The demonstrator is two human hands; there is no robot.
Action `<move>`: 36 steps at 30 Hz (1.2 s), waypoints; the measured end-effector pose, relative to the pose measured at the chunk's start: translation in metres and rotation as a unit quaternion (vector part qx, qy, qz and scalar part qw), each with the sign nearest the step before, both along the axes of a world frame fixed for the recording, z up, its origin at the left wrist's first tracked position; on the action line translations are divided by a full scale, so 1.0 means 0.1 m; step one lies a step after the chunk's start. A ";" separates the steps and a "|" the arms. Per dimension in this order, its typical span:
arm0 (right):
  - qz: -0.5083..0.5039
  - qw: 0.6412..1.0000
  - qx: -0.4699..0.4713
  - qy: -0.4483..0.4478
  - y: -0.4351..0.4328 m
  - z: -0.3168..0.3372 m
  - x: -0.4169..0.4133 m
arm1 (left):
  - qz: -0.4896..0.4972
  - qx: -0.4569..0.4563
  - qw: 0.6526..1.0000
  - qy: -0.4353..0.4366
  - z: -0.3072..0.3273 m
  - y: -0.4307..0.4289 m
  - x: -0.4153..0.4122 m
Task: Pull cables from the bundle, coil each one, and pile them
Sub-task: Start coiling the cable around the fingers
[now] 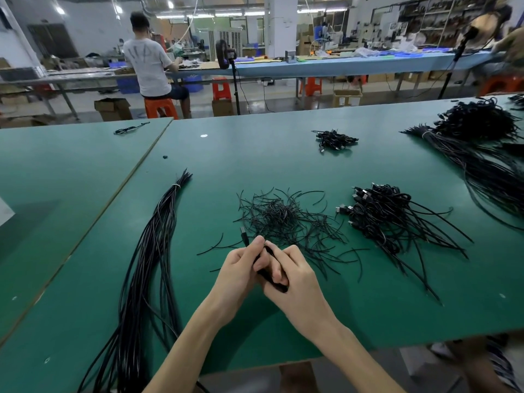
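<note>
Both my hands meet over the green table point(283, 154) near its front edge. My left hand point(241, 269) and my right hand point(292, 275) together grip a coiled black cable point(269, 276); its USB plug end point(243, 234) sticks up past my left thumb. A long tied bundle of black cables point(150, 251) lies to the left and runs off the front edge. A pile of coiled cables point(380, 214) with plugs sits to the right. Just beyond my hands lies a heap of short black twist ties point(283, 217).
A small pile of coiled cables point(336, 139) lies farther back. A large cable bundle point(482, 146) fills the far right. One loose cable point(130, 128) rests on the left table. A seated person point(150, 66) works at a distant bench.
</note>
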State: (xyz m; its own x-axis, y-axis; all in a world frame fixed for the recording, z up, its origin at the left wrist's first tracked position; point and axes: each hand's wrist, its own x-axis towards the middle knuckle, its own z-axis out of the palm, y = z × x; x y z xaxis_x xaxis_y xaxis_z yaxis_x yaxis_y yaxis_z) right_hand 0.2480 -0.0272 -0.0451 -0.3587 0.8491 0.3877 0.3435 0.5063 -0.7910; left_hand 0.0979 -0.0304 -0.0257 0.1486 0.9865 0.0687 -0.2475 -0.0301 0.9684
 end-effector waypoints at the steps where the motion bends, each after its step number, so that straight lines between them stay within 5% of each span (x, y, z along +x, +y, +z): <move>1: -0.002 1.000 0.004 -0.006 0.00 0.00 0.00 | 0.003 0.000 1.000 0.001 -0.01 0.00 0.00; 16: -0.027 0.998 0.045 -0.032 -0.05 0.02 -0.03 | -0.025 -0.043 0.998 -0.036 -0.02 0.00 -0.10; 25: -0.037 0.997 0.049 -0.036 -0.03 0.00 -0.01 | -0.003 -0.028 1.000 0.011 -0.08 0.01 -0.10; 29: -0.032 0.998 0.053 -0.028 -0.02 -0.02 0.02 | 0.046 -0.029 0.988 0.144 -0.08 0.03 -0.15; 36: -0.009 0.998 0.028 -0.048 0.00 -0.03 0.00 | 0.055 -0.036 0.990 0.122 -0.06 -0.02 -0.15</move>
